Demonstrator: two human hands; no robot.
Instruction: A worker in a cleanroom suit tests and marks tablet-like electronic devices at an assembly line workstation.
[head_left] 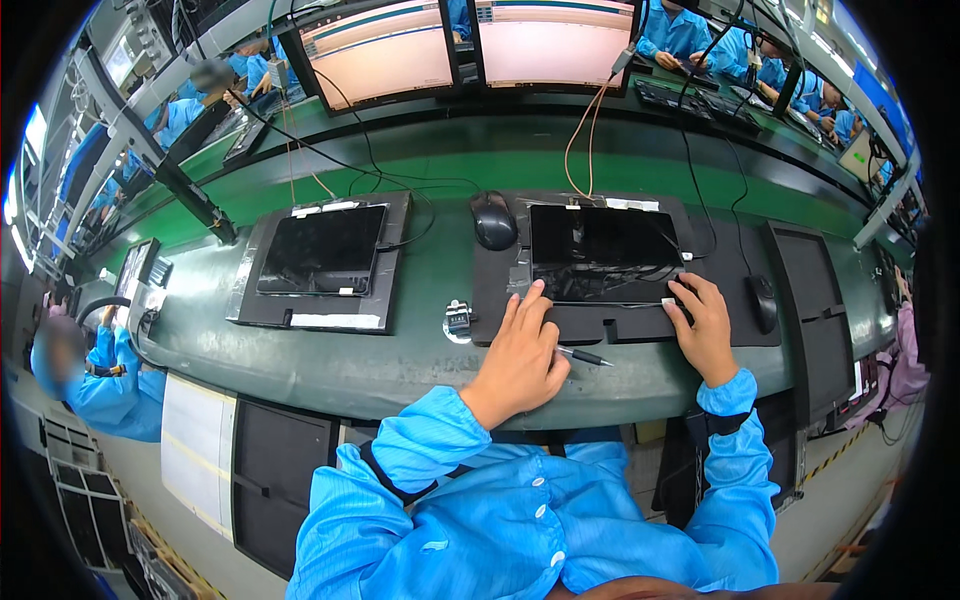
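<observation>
a black tablet (606,245) lies screen-up on a dark foam block (497,275) on the green worktop (230,352), in front of the person and a little right of centre. the left hand (518,355) has its fingers stretched out, their tips at the tablet's near left corner. a pen (588,356) sticks out beside its thumb; whether the hand grasps it or it simply lies there cannot be told. the right hand (704,325) is at the near right corner, loosely bent with thumb and forefinger apart; whether they pinch the edge is unclear. a black mouse (493,221) sits just left of the tablet, and another mouse (763,304) rests beyond the right hand, near a long black tray (812,325). a small silver counter (458,319) is left of the foam block. farther left, a second tablet (322,250) lies on its own block (250,298). two lit monitors (385,55) stand behind.
</observation>
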